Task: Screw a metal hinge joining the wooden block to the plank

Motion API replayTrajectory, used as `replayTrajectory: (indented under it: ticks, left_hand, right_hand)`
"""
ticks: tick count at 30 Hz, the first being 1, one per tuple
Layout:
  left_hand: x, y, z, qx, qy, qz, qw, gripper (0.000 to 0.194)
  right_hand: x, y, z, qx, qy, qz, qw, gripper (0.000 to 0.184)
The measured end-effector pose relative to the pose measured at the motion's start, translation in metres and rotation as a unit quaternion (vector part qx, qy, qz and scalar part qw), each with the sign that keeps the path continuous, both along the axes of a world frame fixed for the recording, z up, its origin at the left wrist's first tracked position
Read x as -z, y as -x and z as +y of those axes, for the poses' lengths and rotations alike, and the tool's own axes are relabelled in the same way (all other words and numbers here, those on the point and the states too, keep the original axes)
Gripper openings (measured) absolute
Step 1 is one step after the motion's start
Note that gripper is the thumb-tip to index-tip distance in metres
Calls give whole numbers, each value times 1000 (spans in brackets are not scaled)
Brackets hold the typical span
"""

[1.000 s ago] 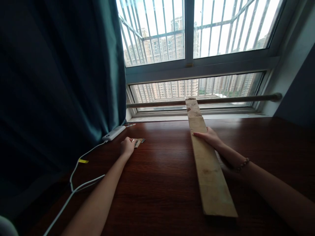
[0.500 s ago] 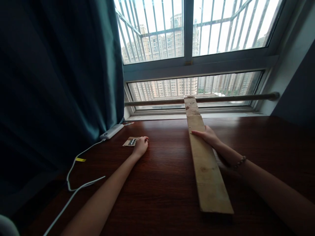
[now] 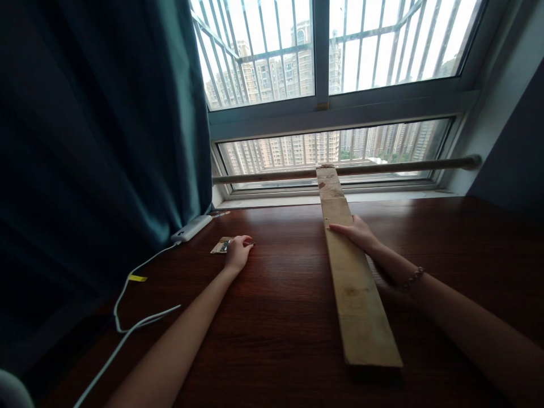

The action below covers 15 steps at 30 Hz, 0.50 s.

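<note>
A long, pale wooden board [image 3: 355, 292] slants away from me, its far end at the rail by the window and its near end over the table. My right hand [image 3: 359, 232] grips the board's right edge at mid-length, thumb on top and the other fingers hidden beneath. Left of it, my left hand [image 3: 238, 253] is closed in a pinch near the tabletop. Something small and dark shows at its fingertips, too tiny to name. Right behind that hand lies a small card [image 3: 219, 246] with dark and pale markings, partly covered by it.
A white power strip or power bank [image 3: 192, 229] lies by the blue curtain [image 3: 170, 141], with a white cable [image 3: 123, 294] bearing a yellow tag [image 3: 137, 278]. Across the window runs a horizontal rail [image 3: 403, 168]. The table [image 3: 272, 317] is dark reddish wood.
My left hand has shifted slightly left, covering more of the card, and the small dark thing now shows at its fingertips. My right hand stays on the board. The view has tilted slightly.
</note>
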<state>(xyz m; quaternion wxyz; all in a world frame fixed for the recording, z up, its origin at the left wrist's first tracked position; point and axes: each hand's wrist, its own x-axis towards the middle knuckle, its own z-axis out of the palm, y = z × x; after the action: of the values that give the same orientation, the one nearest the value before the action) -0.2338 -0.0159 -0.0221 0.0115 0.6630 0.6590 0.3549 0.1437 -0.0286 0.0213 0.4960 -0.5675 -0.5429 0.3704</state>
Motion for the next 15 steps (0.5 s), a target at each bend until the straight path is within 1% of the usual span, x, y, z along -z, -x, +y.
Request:
replayTrajectory:
  ticks: [2, 6, 9, 15]
  left_hand:
    - [0, 2, 1, -9, 3, -17, 1000, 19]
    - [1, 8, 3, -24, 17, -27, 999, 9]
    - [0, 10, 4, -25, 33, -25, 999, 8]
    - [0, 10, 2, -22, 32, 41, 998, 11]
  right_hand:
    - [-1, 0, 0, -4, 8, 0, 1000, 53]
    - [-3, 1, -1, 3, 13, -3, 1000, 52]
    - [-4, 1, -2, 5, 18, -9, 1000, 53]
    - [-6, 2, -3, 4, 19, -14, 1000, 54]
